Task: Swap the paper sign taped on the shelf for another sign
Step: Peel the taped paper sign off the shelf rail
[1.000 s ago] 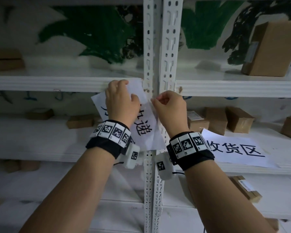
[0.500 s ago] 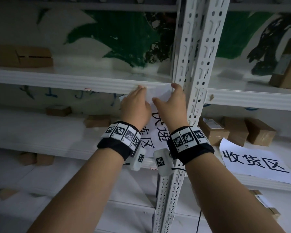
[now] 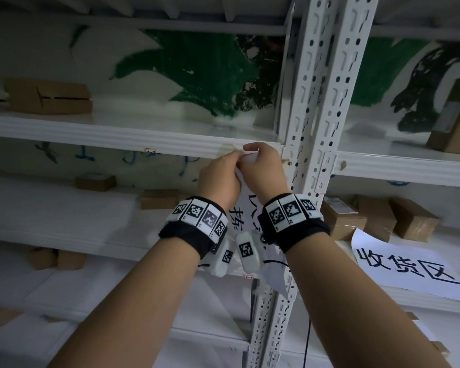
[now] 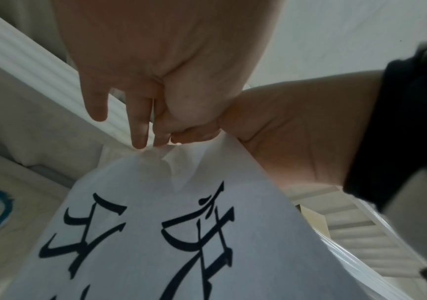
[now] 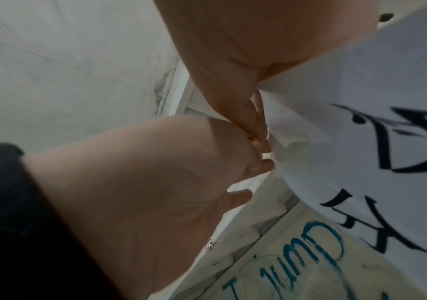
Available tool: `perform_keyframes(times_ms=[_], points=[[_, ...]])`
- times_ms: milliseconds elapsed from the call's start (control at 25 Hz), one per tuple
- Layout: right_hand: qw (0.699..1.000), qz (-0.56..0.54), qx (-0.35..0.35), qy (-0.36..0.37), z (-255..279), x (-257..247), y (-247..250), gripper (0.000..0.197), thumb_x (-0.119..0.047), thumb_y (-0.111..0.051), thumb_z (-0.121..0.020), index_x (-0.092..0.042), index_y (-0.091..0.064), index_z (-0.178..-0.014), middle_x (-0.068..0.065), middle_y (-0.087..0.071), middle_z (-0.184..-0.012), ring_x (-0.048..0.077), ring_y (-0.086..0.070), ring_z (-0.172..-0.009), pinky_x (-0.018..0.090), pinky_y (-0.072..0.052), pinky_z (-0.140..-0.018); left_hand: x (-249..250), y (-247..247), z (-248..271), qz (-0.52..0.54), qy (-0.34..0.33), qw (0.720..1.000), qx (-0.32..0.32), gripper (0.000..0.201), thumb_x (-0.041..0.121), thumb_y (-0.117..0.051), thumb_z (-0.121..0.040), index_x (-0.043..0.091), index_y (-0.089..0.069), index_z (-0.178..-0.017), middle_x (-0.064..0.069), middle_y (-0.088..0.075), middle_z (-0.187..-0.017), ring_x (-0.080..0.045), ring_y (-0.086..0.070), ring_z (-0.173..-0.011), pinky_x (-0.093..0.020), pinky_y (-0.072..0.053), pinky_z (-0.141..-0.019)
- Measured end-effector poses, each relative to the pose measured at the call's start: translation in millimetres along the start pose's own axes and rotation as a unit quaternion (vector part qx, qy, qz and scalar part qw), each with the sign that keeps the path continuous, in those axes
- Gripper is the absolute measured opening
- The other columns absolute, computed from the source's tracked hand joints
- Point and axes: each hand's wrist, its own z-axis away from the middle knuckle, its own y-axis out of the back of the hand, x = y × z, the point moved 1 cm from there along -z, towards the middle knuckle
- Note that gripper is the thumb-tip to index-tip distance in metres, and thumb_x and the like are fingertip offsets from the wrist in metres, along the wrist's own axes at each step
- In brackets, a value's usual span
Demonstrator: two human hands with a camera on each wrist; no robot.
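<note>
A white paper sign (image 3: 246, 208) with black characters hangs from the front edge of the white shelf (image 3: 117, 136), just left of the upright post (image 3: 316, 128). Its top is bunched between my two hands. My left hand (image 3: 233, 159) pinches the crumpled top edge with thumb and fingers, as the left wrist view shows on the sign (image 4: 181, 233). My right hand (image 3: 252, 152) touches the left one and pinches the same top edge, its forefinger curled against the shelf edge. A strip of tape (image 3: 226, 148) sticks to that edge beside my fingers. Another sign (image 3: 398, 264) lies flat on the lower shelf at right.
Cardboard boxes (image 3: 383, 221) stand behind the lying sign, and another box (image 3: 48, 96) sits on the upper shelf at left. A large box (image 3: 457, 120) stands at upper right. Painted green and black shapes cover the wall behind.
Both hands have risen to the shelf edge and come together at the sign's top. Before, the left lay flat on the sheet and the right held its right side.
</note>
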Motion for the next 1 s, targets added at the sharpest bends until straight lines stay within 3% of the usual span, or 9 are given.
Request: perform_keyframes(times_ms=[200, 360, 480, 680, 800, 920, 1000], points=[[0.999, 0.027, -0.002, 0.021, 1.6, -1.8, -11.0, 0.029, -0.009, -0.064, -0.096, -0.018, -0.071, -0.123, 0.003, -0.073, -0.108, 0.017, -0.070, -0.095, 0.014, -0.045, -0.063, -15.1, 4.4, 3.8, 0.004, -0.001, 1.000, -0.006, 0.054, -0.002, -0.044, -0.099, 0.026, -0.060, -0.143, -0.008, -0.071, -0.130, -0.032, -0.066, -0.120, -0.046, -0.055, -0.104], [0.999, 0.038, 0.003, 0.014, 8.4, -4.3, -11.7, 0.027, -0.007, -0.062, -0.093, -0.020, -0.072, -0.114, 0.001, -0.075, -0.095, 0.008, -0.067, -0.071, 0.019, -0.046, -0.055, -25.0, 8.7, 10.1, 0.029, -0.016, 0.999, -0.007, 0.047, 0.003, -0.047, -0.102, 0.023, -0.062, -0.142, -0.009, -0.070, -0.134, -0.031, -0.066, -0.122, -0.048, -0.055, -0.104], [0.999, 0.051, 0.004, 0.010, 15.5, -9.5, -8.3, 0.022, -0.006, -0.064, -0.089, -0.020, -0.073, -0.104, -0.007, -0.072, -0.090, 0.008, -0.067, -0.076, 0.022, -0.047, -0.060, -30.4, 11.8, 17.8, 0.035, -0.030, 0.999, -0.012, 0.038, 0.014, -0.049, -0.105, 0.021, -0.062, -0.140, -0.007, -0.071, -0.132, -0.030, -0.067, -0.121, -0.048, -0.055, -0.102], [0.995, 0.103, -0.007, 0.010, 32.5, -21.7, -9.5, 0.023, 0.000, -0.060, -0.086, -0.018, -0.073, -0.094, -0.002, -0.070, -0.091, 0.011, -0.066, -0.079, 0.021, -0.043, -0.056, -43.9, 14.2, 30.8, 0.064, -0.016, 0.997, -0.041, 0.041, 0.016, -0.050, -0.106, 0.019, -0.053, -0.147, -0.006, -0.064, -0.142, -0.026, -0.062, -0.128, -0.048, -0.052, -0.107], [0.995, 0.089, -0.044, 0.012, 52.2, -31.2, -16.1, 0.020, 0.001, -0.067, -0.087, -0.016, -0.074, -0.095, -0.003, -0.070, -0.090, 0.012, -0.064, -0.078, 0.022, -0.045, -0.062, -55.7, 19.7, 44.6, 0.132, 0.033, 0.990, -0.042, 0.040, 0.028, -0.049, -0.110, 0.017, -0.046, -0.148, -0.010, -0.054, -0.148, -0.028, -0.058, -0.131, -0.044, -0.050, -0.106], [0.995, 0.083, -0.052, 0.014, 68.1, -42.1, -20.5, 0.026, 0.001, -0.066, -0.089, -0.020, -0.074, -0.102, -0.009, -0.071, -0.090, 0.006, -0.061, -0.071, 0.022, -0.047, -0.062, -69.1, 27.6, 56.5, 0.218, 0.138, 0.966, -0.026, 0.070, 0.048, -0.049, -0.107, 0.014, -0.021, -0.162, -0.013, -0.032, -0.165, -0.032, -0.043, -0.147, -0.047, -0.042, -0.116], [0.996, 0.075, -0.038, 0.027, 74.7, -50.5, -21.3, 0.028, -0.002, -0.066, -0.090, -0.021, -0.076, -0.107, -0.008, -0.071, -0.090, 0.006, -0.062, -0.068, 0.020, -0.048, -0.057, -79.8, 29.1, 68.4, 0.294, 0.205, 0.934, -0.015, 0.084, 0.060, -0.041, -0.106, 0.009, -0.009, -0.165, -0.015, -0.024, -0.171, -0.033, -0.031, -0.155, -0.049, -0.033, -0.125]])
